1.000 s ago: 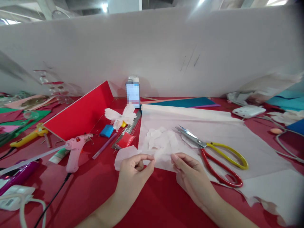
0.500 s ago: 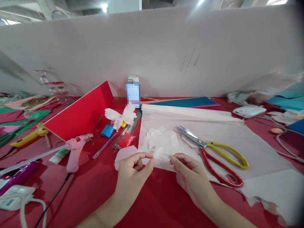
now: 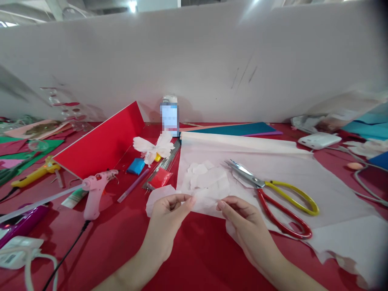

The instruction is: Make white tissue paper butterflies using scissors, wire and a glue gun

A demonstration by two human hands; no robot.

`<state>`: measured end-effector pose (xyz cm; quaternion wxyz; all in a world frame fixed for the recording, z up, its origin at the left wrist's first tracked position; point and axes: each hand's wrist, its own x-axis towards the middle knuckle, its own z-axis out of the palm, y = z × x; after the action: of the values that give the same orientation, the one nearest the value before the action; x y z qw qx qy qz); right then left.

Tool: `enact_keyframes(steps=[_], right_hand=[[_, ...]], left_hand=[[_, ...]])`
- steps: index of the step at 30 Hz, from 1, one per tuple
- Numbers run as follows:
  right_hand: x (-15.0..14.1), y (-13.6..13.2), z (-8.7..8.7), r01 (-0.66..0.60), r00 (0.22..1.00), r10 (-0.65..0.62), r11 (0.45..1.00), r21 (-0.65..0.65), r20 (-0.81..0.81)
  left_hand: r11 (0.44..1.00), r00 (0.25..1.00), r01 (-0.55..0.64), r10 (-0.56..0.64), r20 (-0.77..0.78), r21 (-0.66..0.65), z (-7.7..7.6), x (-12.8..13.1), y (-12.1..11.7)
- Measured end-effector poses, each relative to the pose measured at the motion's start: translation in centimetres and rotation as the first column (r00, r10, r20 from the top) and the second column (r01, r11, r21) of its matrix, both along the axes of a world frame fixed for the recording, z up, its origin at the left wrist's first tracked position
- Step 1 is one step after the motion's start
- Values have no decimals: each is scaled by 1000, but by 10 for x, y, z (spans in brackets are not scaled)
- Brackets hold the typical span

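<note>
Directly between left hand (image 3: 171,210) and right hand (image 3: 244,216), thin white paper (image 3: 208,197).

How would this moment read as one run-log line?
left hand: pinching thin white paper piece | right hand: at piece's other side, grip unclear | scissors: lying on white sheet

Bare skin to the lower edge of view

The left grip (image 3: 167,215) and right grip (image 3: 246,215) are bare human hands with slender, slightly tapering fingers (image 3: 178,197) and smooth backs. The left forearm (image 3: 136,263) and right forearm (image 3: 283,266) are slim, narrowing toward the hands.
</note>
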<state>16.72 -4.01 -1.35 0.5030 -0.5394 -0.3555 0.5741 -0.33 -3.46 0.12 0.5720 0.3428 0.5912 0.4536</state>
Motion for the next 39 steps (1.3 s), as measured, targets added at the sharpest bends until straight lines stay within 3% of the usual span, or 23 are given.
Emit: enact_keyframes(steps=[15,27,35,39], right_hand=[[-1,0,3,37,999,-38,999,35,17],[0,-2,0,-2,999,0,999,35,49],[-2,-3,2,6,998,-9,999,44,67],[-2,-2,3,9,996,-14,998,54,84]], left_hand=[[997,987,47,-37,-158,58,2,-7,1],[997,996,74,-74,-46,3,10,-4,1],[996,992,85,-83,-96,13,1,-6,0],[990,980,111,-95,-172,86,0,-7,-1]])
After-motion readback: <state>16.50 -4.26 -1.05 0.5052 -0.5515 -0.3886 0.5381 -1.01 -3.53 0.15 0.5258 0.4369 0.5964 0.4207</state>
